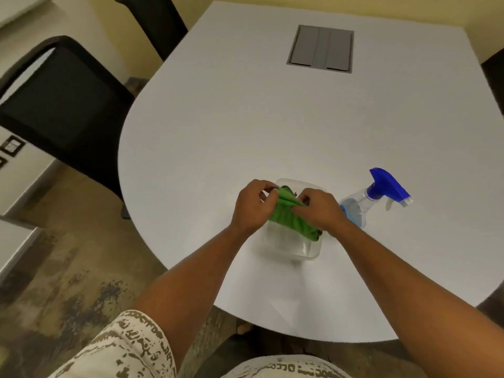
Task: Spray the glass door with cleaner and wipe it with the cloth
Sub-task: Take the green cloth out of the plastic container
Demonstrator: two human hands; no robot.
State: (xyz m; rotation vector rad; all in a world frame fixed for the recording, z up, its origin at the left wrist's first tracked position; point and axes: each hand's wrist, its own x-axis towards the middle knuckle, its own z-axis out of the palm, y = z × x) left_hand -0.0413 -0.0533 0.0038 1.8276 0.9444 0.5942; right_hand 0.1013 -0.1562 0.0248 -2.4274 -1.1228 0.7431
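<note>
Your left hand (252, 204) and right hand (317, 210) both pinch the cloth (290, 218); lifting carelessly could drag the clear tub (294, 251) into the spray bottle (373, 199).

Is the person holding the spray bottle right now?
No, the spray bottle stands alone on the table, while both hands pinch the green cloth.

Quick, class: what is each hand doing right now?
Left hand: pinching the green cloth over the clear container.
Right hand: also pinching the green cloth.
</note>
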